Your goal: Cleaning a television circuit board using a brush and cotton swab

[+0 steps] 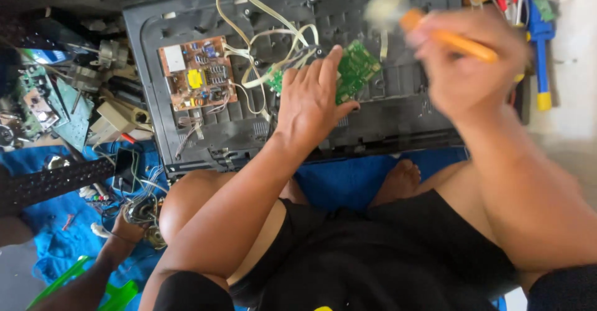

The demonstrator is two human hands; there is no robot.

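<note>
The person sits on the floor with a big black plastic back panel [398, 109] laid flat in front of the knees, and everything here is easiest placed from that panel. Near its middle lies a green circuit board [356, 68], and the left hand [311, 99] rests flat on it, fingers together and stretched forward, pinning the board down. Over the panel's upper right part the right hand [466, 62] is blurred in motion, its fingers wrapped around the orange handle of a brush [448, 37] whose pale bristles point toward the panel's top edge. My guess is that dust is being swept off the board and the panel; the next stroke calls for the board being kept steady and for light passes clear of the pale ribbon cables [273, 37] that loop from it toward a brown circuit board [198, 73] on the panel's left part. Off the panel's lower left corner, another person's hand [127, 230] works among loose wires.
</note>
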